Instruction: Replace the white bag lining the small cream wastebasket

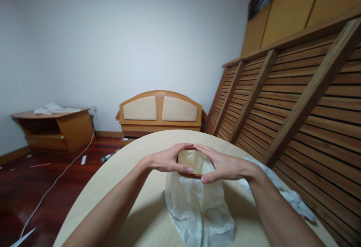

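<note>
A brown rim with rounded corners is held above the table, its opening facing me. A translucent white plastic bag lines the opening and hangs down outside the front onto the tabletop, crumpled. My left hand is curled around the rim's left side, thumb at the front and fingers at the back. On the right side, my right hand grips the rim the same way. The fingertips of both hands nearly meet at the far edge. Whether a container's body sits under the bag is hidden.
The round pale table fills the foreground. A crumpled white plastic piece lies at its right edge. Slatted wooden panels lean close on the right. Beyond are a headboard, a low cabinet and a floor cable.
</note>
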The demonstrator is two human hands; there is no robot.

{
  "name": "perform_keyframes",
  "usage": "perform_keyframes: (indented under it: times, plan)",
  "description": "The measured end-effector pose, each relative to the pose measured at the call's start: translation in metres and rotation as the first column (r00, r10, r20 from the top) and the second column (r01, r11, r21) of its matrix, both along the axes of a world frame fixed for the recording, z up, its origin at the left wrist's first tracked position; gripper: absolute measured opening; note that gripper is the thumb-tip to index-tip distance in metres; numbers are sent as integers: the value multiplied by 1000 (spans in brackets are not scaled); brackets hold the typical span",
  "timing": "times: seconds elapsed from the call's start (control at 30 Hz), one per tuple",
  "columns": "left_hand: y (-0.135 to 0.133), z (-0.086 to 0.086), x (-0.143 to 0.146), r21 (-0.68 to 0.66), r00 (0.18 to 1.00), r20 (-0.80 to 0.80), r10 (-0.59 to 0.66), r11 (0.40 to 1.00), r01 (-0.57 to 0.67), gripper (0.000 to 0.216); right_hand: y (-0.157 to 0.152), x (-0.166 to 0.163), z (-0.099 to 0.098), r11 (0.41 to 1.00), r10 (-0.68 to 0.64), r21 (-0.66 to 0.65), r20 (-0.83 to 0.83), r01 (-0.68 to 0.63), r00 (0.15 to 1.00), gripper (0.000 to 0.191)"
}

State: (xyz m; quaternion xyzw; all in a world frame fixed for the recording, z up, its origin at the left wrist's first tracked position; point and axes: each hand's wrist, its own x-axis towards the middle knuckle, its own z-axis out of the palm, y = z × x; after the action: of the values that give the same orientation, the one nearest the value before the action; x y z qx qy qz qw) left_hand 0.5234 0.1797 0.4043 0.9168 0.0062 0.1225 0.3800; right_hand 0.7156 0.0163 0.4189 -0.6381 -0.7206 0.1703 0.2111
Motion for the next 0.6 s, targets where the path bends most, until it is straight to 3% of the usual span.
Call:
perform_keyframes:
  times: [0.17, 0.43, 0.6]
  plan:
    - [-1, 1, 1, 3, 1000, -4, 2, 1000, -2, 89, 1, 2, -3, 999, -30, -38, 14, 31, 999, 120]
    - [6, -4, 0, 14, 995, 49, -87, 996, 87, 111, 2, -3, 3, 998, 60, 36, 0, -60, 998, 111]
    - [5, -2, 2, 27, 983, 135, -121, 993, 118, 108, 3, 0, 4, 992, 87, 90, -19, -85, 996, 106]
